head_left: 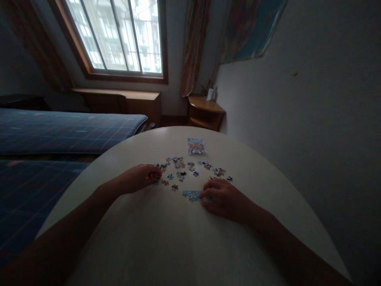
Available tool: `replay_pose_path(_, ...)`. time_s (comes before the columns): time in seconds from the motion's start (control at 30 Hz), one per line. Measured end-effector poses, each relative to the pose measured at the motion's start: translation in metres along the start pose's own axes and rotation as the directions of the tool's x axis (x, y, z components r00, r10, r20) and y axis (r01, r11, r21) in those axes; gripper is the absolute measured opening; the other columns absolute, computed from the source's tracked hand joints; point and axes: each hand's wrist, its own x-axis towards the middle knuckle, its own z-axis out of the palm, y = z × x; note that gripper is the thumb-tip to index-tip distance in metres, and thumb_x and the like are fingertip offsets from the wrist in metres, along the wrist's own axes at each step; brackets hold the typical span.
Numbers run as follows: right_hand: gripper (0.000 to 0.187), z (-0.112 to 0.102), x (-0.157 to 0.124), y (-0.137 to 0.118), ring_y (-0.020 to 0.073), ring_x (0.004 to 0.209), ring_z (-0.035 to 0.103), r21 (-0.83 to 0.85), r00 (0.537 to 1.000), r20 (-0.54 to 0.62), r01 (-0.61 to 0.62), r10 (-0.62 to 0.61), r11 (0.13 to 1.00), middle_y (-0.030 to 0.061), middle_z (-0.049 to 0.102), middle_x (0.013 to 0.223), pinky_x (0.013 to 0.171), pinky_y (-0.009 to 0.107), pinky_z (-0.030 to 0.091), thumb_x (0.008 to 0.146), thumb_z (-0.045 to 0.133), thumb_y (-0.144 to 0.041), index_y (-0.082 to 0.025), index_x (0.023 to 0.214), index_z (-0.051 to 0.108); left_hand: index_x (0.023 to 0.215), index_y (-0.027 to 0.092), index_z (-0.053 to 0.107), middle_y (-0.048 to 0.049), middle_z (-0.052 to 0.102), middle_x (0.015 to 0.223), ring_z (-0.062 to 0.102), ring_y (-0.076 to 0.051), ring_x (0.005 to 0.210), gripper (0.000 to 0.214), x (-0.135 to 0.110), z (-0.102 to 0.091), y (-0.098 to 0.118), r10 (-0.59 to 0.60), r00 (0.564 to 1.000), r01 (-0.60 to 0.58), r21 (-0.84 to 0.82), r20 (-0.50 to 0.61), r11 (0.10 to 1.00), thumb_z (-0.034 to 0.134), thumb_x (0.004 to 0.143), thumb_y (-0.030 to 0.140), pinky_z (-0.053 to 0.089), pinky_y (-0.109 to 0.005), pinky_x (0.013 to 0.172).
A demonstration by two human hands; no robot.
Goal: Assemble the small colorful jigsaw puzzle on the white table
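Several loose jigsaw pieces (pixel 181 169) lie scattered on a round white table (pixel 166 238). A short joined strip of light-blue pieces (pixel 191 194) lies nearer me. My right hand (pixel 224 198) rests beside that strip, fingers curled and fingertips touching its right end. My left hand (pixel 139 178) lies at the left edge of the scatter, its fingers pinched together on a loose piece. A small printed picture card (pixel 195 145) lies flat beyond the pieces.
A bed with a blue checked cover (pixel 59 129) stands left of the table. Under the window (pixel 119 35) runs a wooden desk (pixel 125 101). A wooden corner shelf (pixel 205 111) sits by the grey wall (pixel 297 99) on the right.
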Motion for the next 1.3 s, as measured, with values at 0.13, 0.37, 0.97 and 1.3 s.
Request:
replay_pose_path(0.13,0.017,-0.001,0.0,-0.001,0.0217,0.096,0.063,0.008,1.0,0.002,-0.008,0.008,1.0,0.0081,0.068,0.104,0.087,0.041,0.048,0.088,0.066,-0.029,-0.023,0.103,0.072,0.1,0.02,0.068,-0.0078,0.067,0.098,0.063,-0.022,0.088,0.027,-0.002,0.0,-0.002,0.041,0.999,-0.041,-0.018,-0.001,0.999,0.051,0.088,0.037,0.047,-0.031,0.079)
replay_pose_path(0.37,0.018,-0.001,0.0,-0.002,0.0217,0.095,0.063,0.027,1.0,-0.001,-0.01,0.01,1.0,0.0087,0.068,0.105,0.087,0.041,0.049,0.088,0.066,-0.029,-0.023,0.104,0.072,0.1,0.02,0.066,-0.0083,0.065,0.099,0.063,-0.023,0.088,0.027,-0.004,-0.001,-0.003,0.039,0.999,-0.039,-0.016,-0.013,0.999,0.051,0.087,0.038,0.048,-0.033,0.08)
replay_pose_path(0.97,0.02,-0.001,-0.002,-0.001,0.0217,0.097,0.062,0.023,1.0,0.005,-0.016,0.016,1.0,0.0088,0.067,0.106,0.089,0.04,0.049,0.088,0.067,-0.029,-0.023,0.106,0.071,0.102,0.02,0.065,-0.0094,0.059,0.11,0.06,-0.022,0.096,0.026,-0.003,0.0,-0.009,0.058,0.998,-0.057,-0.067,0.016,0.996,0.052,0.088,0.037,0.047,-0.034,0.087)
replay_pose_path(1.3,0.018,-0.002,0.0,-0.003,0.0211,0.096,0.062,0.026,1.0,-0.002,-0.008,0.008,1.0,0.009,0.067,0.105,0.088,0.04,0.049,0.088,0.067,-0.029,-0.023,0.104,0.071,0.093,0.02,0.065,-0.0057,0.067,0.093,0.062,-0.02,0.085,0.022,-0.002,-0.005,0.001,0.038,0.999,-0.036,-0.1,0.02,0.994,0.054,0.088,0.038,0.047,-0.031,0.078)
